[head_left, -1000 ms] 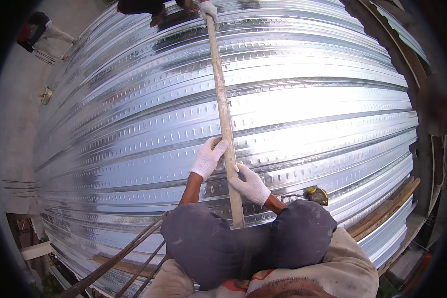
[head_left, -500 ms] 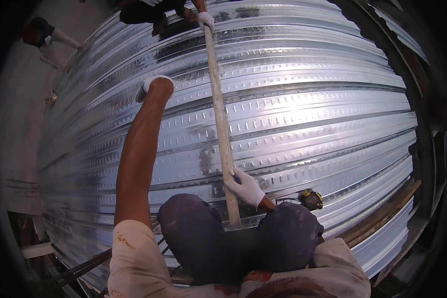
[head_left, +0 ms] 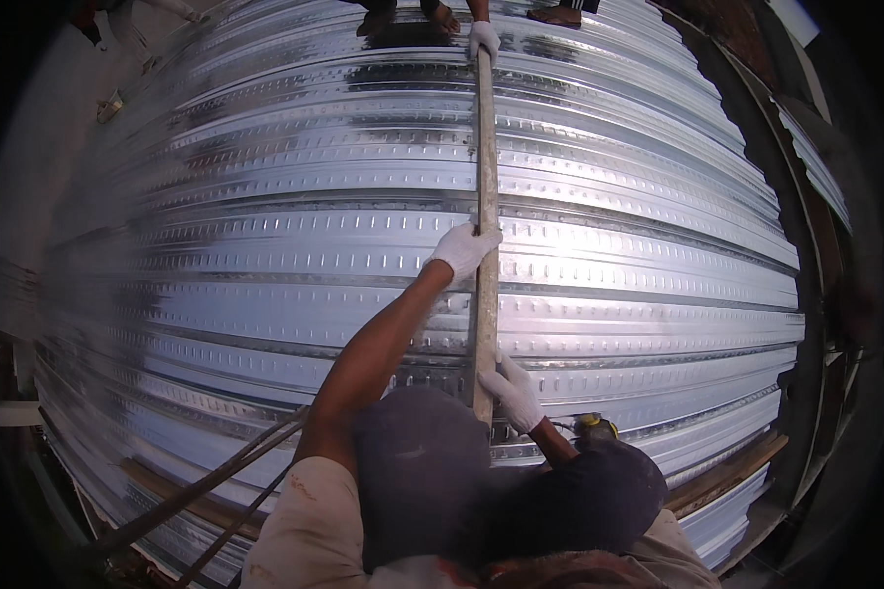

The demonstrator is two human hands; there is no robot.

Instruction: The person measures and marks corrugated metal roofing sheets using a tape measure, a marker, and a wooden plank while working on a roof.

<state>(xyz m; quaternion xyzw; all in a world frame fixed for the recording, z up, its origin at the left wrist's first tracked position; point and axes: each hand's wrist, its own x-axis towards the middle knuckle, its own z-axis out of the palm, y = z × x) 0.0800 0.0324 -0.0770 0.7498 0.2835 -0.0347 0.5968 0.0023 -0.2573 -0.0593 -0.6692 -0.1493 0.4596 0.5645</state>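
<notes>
A long, straight, greyish bar (head_left: 488, 187) lies across the ridges of shiny corrugated metal decking (head_left: 363, 319), running away from me between my knees. My left hand (head_left: 465, 251), in a white glove, grips the bar near its middle, fingers across its top. Closer to me, my gloved right hand (head_left: 514, 395) holds the bar's right edge near its close end. A co-worker's gloved hand (head_left: 484, 41) rests on the bar's far end. Beside my right knee sits a black-and-yellow tool (head_left: 597, 428), partly hidden by the knee.
Bare feet (head_left: 557, 16) of people stand at the decking's far edge. A wooden plank (head_left: 732, 475) lies at the right, and dark rods or cables (head_left: 206, 481) cross at lower left. A small container (head_left: 109, 106) stands far left, near another person's legs. Dark beams border the right side.
My left hand has come from the decking on the left onto the bar. The view has shifted, and the bar now appears straighter and further right. My right hand stays near the bar's close end.
</notes>
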